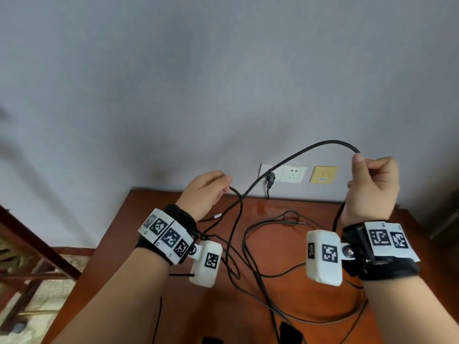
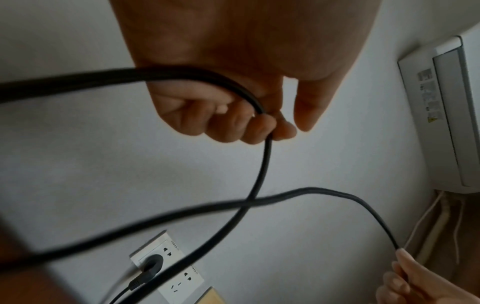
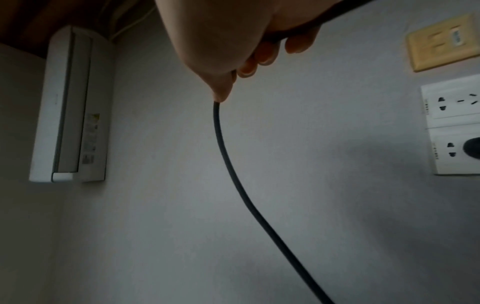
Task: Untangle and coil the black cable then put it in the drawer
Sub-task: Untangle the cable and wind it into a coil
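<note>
- We held the cable (image 1: 293, 157) in the air above the table (image 1: 293, 249), our left hand (image 1: 205, 194) curled round one stretch and our right hand (image 1: 372, 187) pinching another between thumb and fingers.
- Between our hands the cable arched up and crossed over itself in front of the wall.
- Its slack lay in loose, overlapping loops on the table, mixed with a thinner wire (image 1: 285, 217).
- Behind, a plug (image 1: 270, 178) sat in a white socket (image 1: 294, 173), beside a yellow plate (image 1: 324, 174).
- An air conditioner (image 2: 441, 111) hung on the wall.
</note>
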Available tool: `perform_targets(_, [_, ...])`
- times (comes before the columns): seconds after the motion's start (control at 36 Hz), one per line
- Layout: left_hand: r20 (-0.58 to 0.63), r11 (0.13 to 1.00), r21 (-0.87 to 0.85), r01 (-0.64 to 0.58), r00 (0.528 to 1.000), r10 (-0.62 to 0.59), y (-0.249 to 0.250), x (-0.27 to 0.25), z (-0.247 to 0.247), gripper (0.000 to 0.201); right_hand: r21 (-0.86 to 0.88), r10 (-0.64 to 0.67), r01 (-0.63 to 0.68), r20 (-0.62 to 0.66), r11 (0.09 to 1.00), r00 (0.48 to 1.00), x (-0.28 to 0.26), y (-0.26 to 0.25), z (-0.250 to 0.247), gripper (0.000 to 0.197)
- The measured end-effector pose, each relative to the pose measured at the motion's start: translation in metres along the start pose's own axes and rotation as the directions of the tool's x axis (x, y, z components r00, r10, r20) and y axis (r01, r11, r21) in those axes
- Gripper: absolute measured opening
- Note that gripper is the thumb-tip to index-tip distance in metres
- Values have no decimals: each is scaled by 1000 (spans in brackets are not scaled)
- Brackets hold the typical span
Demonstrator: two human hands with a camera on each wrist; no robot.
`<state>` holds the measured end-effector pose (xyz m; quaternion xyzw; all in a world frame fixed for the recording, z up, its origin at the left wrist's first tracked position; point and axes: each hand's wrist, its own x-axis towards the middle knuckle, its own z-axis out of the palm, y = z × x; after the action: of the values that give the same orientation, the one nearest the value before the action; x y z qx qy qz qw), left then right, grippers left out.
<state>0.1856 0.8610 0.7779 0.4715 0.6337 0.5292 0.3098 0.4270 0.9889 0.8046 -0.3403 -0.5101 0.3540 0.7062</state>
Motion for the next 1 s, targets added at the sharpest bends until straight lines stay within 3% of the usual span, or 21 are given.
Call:
perform_targets(0.08, [65,992,121,-39,997,31,1,0,3,24,-2,10,-10,-25,1000,1000,1,2,-3,25])
perform_targets(0.17, [16,982,177,-67,998,65,-2,0,14,18,58,17,-18,17,998,1000,-4,-2,2,25])
perform_targets(0.31, [-52,987,160,-17,998,26,-7,-3,32,38,203,22,-48,133,978,991,-11,-13,12,22])
perform_targets(0.42, [68,989,111,95,992,-103,0,-9,42,34,244,28,-67,161,967,987,-8,-24,18,25])
perform_targets(0.53, [245,995,69,66,966,-81,3,-17,42,31,237,62,-83,95,968,994,0,-30,19,28])
perform_targets(0.61, [309,967,255,-21,949,-61,1,-16,42,25,142,91,-98,53,985,994,7,-26,13,29])
perform_targets(0.69, [256,917,387,-93,967,-10,-1,-14,41,26,-179,22,-6,85,984,996,9,-21,5,6])
perform_targets(0.75, [196,921,381,-83,981,7,1,-12,39,26,-382,-64,114,141,917,988,9,-17,-2,35])
perform_targets(0.81, [167,913,399,-87,986,21,4,-11,38,24,-425,-186,279,247,861,951,5,-20,-3,49])
perform_targets(0.86, [171,900,426,-94,985,22,6,-9,41,25,-398,-249,414,404,819,880,-6,-26,3,44])
perform_targets(0.94, [185,890,438,-127,981,49,11,-9,47,23,-255,-214,493,673,832,708,-26,-34,15,38])
perform_targets(1.0, [184,887,433,-162,979,89,15,-8,51,21,-236,-126,511,807,827,577,-39,-32,22,44])
